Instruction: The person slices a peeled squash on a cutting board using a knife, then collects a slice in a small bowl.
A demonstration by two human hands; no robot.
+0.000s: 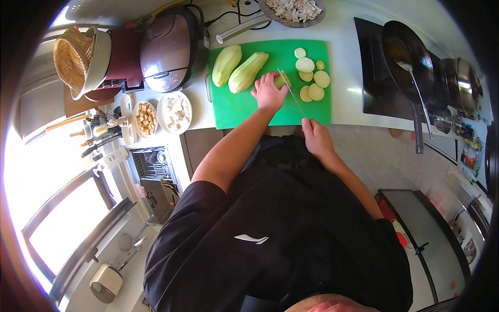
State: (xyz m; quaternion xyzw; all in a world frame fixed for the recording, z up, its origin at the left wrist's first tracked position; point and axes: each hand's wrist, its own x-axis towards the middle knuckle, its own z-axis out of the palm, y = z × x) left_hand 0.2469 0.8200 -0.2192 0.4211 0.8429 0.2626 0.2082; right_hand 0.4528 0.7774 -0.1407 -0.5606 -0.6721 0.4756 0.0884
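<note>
On a green cutting board my left hand holds a short piece of peeled pale-green vegetable, perhaps eggplant. My right hand grips a kitchen knife at the board's near edge; its thin blade reaches up to the right end of that piece. Two whole peeled vegetables lie side by side left of my left hand. Several round slices are spread on the right part of the board, some overlapping. The knife's handle is mostly hidden in my right hand.
Left of the board stand a plate of white chunks, a dish of tan cubes and a rice cooker. A perforated pan with shredded food sits behind the board. To the right, a wok with a ladle rests on the black cooktop.
</note>
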